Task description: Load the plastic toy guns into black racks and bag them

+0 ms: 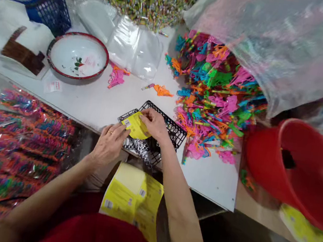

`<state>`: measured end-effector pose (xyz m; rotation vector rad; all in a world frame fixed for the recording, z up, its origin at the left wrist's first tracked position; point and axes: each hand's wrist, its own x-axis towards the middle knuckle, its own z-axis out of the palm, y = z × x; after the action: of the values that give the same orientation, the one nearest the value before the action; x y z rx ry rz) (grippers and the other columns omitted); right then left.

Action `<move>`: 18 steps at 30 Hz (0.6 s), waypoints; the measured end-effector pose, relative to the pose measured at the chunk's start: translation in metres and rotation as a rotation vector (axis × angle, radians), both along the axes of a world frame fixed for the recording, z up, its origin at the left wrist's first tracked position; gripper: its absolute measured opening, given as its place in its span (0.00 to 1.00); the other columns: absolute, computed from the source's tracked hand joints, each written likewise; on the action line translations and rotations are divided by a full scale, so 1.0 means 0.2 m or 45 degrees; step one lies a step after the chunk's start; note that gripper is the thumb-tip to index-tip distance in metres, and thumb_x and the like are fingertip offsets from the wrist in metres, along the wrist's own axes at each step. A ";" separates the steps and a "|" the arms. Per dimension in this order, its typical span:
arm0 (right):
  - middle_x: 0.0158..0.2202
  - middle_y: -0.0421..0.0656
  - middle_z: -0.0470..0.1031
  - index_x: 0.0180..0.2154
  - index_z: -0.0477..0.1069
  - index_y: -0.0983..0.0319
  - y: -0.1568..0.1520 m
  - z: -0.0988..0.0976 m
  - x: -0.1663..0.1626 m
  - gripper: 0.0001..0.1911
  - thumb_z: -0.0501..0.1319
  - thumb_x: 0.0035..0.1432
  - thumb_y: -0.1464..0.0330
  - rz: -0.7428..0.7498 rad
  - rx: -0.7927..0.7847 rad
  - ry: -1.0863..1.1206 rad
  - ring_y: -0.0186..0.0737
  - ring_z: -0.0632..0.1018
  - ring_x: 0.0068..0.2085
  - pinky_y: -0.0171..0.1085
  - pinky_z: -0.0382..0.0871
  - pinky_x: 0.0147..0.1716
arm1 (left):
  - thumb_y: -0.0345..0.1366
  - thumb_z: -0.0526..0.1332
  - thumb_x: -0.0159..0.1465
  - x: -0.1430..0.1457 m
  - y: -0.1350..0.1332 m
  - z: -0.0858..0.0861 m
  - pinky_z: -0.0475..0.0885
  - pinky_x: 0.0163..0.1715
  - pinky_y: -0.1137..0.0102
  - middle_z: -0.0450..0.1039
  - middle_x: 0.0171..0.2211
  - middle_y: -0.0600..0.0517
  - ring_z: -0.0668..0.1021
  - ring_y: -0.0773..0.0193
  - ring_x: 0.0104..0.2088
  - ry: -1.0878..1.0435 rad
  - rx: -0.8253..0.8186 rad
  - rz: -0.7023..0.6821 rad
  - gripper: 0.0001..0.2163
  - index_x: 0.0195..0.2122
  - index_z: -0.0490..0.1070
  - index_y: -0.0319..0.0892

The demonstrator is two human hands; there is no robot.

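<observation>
A yellow label (136,128) with small dark print lies over the left part of a black plastic basket (179,131) at the table's front edge. My right hand (155,125) pinches the label's upper right side, its fingertips curled. From the left, my left hand (109,141) grips the label's lower left edge, and a ring shows on one finger. Below the basket, over my lap, rests a sheet of yellow labels (127,192). What lies inside the basket is mostly hidden by the label and my right hand.
Colourful plastic toys (213,92) heap at the right beside a red bucket (265,151). Clear plastic bags (135,47), an enamel basin (68,54) and a blue basket (52,7) stand behind. Packed toys (19,149) lie low at the left. The table's corner (231,209) is front right.
</observation>
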<state>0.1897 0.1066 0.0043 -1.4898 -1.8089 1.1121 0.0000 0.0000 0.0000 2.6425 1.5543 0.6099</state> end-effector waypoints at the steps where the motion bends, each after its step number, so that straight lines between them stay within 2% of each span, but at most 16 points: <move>1: 0.30 0.41 0.74 0.36 0.71 0.66 0.00 0.00 0.01 0.09 0.58 0.54 0.68 -0.004 0.001 0.007 0.34 0.73 0.31 0.35 0.66 0.35 | 0.28 0.51 0.66 0.01 -0.01 -0.01 0.65 0.53 0.56 0.72 0.54 0.41 0.72 0.50 0.55 0.010 -0.018 -0.023 0.17 0.55 0.69 0.36; 6: 0.32 0.41 0.76 0.37 0.71 0.64 -0.02 -0.01 0.00 0.07 0.58 0.56 0.70 -0.017 0.007 -0.005 0.35 0.75 0.33 0.35 0.68 0.36 | 0.24 0.48 0.65 0.04 -0.04 -0.05 0.61 0.58 0.55 0.67 0.60 0.42 0.67 0.52 0.61 0.081 -0.123 -0.085 0.21 0.58 0.66 0.38; 9: 0.35 0.42 0.77 0.40 0.71 0.62 -0.04 -0.01 -0.02 0.08 0.57 0.58 0.71 0.009 0.062 -0.128 0.37 0.76 0.36 0.37 0.70 0.39 | 0.23 0.47 0.64 0.05 -0.05 -0.05 0.59 0.60 0.53 0.65 0.62 0.43 0.64 0.52 0.63 0.145 -0.162 -0.094 0.23 0.60 0.64 0.38; 12: 0.45 0.48 0.75 0.49 0.70 0.62 -0.06 0.01 -0.04 0.14 0.57 0.60 0.71 -0.021 0.301 -0.421 0.43 0.75 0.46 0.42 0.70 0.47 | 0.22 0.48 0.63 0.06 -0.07 -0.04 0.58 0.61 0.52 0.63 0.63 0.42 0.64 0.51 0.64 0.185 -0.174 -0.086 0.24 0.60 0.63 0.38; 15: 0.54 0.54 0.69 0.57 0.65 0.64 -0.15 0.06 -0.03 0.20 0.55 0.64 0.68 -0.169 0.565 -0.646 0.49 0.71 0.55 0.48 0.67 0.54 | 0.20 0.48 0.62 0.06 -0.07 -0.01 0.58 0.61 0.53 0.65 0.62 0.42 0.66 0.51 0.62 0.123 -0.200 -0.070 0.24 0.58 0.66 0.38; 16: 0.54 0.55 0.69 0.58 0.64 0.65 -0.19 0.07 -0.03 0.20 0.54 0.65 0.67 -0.170 0.626 -0.677 0.49 0.70 0.55 0.47 0.67 0.54 | 0.20 0.48 0.62 0.05 -0.05 0.00 0.59 0.61 0.54 0.67 0.60 0.43 0.68 0.52 0.61 0.063 -0.216 -0.064 0.23 0.57 0.67 0.39; 18: 0.53 0.54 0.71 0.57 0.65 0.65 -0.32 0.08 -0.03 0.20 0.52 0.67 0.65 -0.032 0.709 -0.710 0.47 0.72 0.54 0.45 0.67 0.54 | 0.22 0.47 0.64 0.04 0.03 0.03 0.63 0.58 0.57 0.72 0.55 0.45 0.71 0.56 0.58 -0.107 -0.262 0.005 0.21 0.54 0.69 0.40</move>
<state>0.1842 0.0425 0.0201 -1.5395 -2.2057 0.1255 0.0083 0.0067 0.0065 2.4328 1.5107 0.5226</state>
